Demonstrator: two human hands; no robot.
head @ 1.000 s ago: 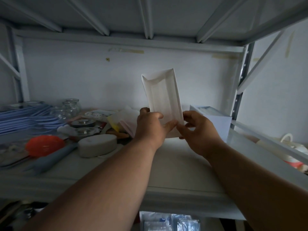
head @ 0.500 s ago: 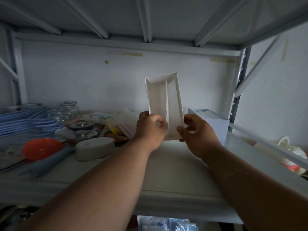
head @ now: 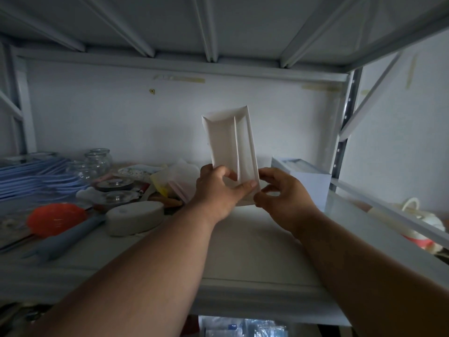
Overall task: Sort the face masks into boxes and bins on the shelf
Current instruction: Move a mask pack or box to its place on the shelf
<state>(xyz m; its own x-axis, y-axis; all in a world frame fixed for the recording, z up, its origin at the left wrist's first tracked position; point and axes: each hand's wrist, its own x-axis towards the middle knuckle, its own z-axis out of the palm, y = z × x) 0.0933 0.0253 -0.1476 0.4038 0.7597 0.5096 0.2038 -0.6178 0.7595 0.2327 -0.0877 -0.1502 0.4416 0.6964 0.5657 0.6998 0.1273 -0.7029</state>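
A white cardboard box (head: 230,142) stands on end above the shelf board (head: 243,251), its open inside with a folded flap facing me. My left hand (head: 216,193) grips its lower left part, thumb across the front. My right hand (head: 281,193) pinches its lower right edge. A second white box (head: 306,181) holding masks stands just right of my hands. Blue face masks (head: 31,176) lie piled at the far left of the shelf.
Glass jars (head: 97,161), an orange bowl (head: 54,218), a grey oval case (head: 134,216), a blue-grey tool (head: 65,242) and loose packets (head: 179,178) crowd the shelf's left half. Packaged masks (head: 243,328) show on the shelf below. A metal upright (head: 345,132) bounds the right side.
The box has turned in my hands, its inner flap now facing me. My left thumb has slid across its front, and both hands sit slightly lower.
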